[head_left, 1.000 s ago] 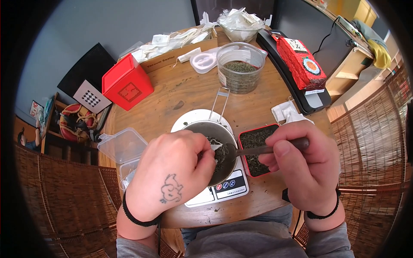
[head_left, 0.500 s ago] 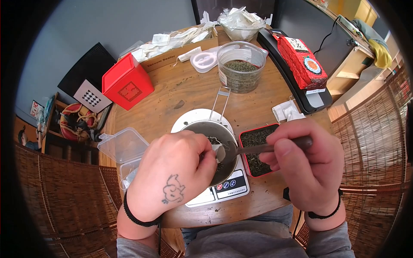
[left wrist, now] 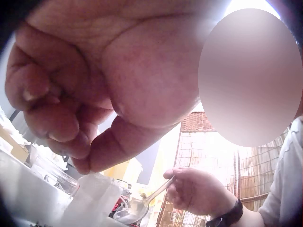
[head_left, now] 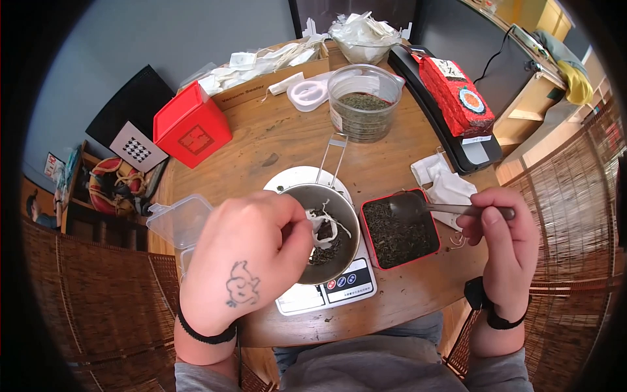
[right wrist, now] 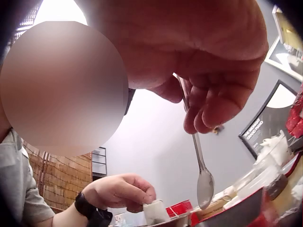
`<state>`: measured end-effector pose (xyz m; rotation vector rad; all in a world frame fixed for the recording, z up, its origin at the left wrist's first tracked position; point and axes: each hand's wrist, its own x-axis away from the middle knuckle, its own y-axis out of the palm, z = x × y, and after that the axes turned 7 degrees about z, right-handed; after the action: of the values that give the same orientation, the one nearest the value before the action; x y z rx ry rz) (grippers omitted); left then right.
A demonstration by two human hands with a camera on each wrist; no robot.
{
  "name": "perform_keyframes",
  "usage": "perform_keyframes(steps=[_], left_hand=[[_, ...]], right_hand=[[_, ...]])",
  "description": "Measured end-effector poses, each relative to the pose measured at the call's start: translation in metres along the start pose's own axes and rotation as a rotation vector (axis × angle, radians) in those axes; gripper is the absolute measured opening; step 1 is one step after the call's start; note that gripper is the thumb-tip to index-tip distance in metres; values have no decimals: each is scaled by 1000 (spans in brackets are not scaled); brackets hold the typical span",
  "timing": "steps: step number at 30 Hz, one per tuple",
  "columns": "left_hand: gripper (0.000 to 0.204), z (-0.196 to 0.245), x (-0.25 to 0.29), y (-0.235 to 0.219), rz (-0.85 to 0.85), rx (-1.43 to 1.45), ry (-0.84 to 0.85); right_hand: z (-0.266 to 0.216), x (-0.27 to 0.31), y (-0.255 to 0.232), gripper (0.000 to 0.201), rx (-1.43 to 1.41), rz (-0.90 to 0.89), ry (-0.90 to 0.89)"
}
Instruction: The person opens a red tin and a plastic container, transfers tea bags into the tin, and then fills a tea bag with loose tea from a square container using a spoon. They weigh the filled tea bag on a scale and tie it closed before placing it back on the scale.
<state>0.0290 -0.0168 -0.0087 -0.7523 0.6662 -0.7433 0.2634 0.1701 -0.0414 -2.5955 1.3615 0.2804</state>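
Observation:
My left hand [head_left: 248,255] pinches a small white tea bag [left wrist: 94,201] by its top edge, over a metal pot [head_left: 347,258]. The bag's white string loops down inside the pot, where loose dark tea leaves [head_left: 326,253] lie. Under the pot is a white kitchen scale [head_left: 356,287]. Farther right, my right hand [head_left: 506,238] holds a metal spoon [head_left: 450,208] by its handle between thumb and fingers. The spoon's bowl overlaps the back of an open red tin [head_left: 437,240] filled with tea leaves in the head view.
White bags [head_left: 450,186] lie behind the tin. A clear tub [head_left: 366,124] of leaves stands farther back. At the left are a lidded clear case [head_left: 179,219] and a red canister [head_left: 192,127]. A red packet [head_left: 454,98] lies on a black appliance [head_left: 480,157].
My right hand has moved right, taking the spoon from the tea bag over the pot to the red tin. My left hand has shifted slightly left with the tea bag.

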Motion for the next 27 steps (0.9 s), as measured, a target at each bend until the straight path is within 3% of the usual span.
perform_keyframes(steps=[6, 11, 14, 27], left_hand=[[9, 4, 0, 0, -22, -24, 19], [9, 3, -2, -4, -7, -28, -54], [10, -2, -2, 6, -43, -36, 22], [12, 1, -3, 9, -87, -38, -13]], right_hand=[[16, 4, -14, 17, 267, -115, 5], [29, 12, -14, 16, 25, -111, 193], [39, 11, -14, 18, -78, -112, 328], [66, 15, -28, 21, -342, 64, 365]])
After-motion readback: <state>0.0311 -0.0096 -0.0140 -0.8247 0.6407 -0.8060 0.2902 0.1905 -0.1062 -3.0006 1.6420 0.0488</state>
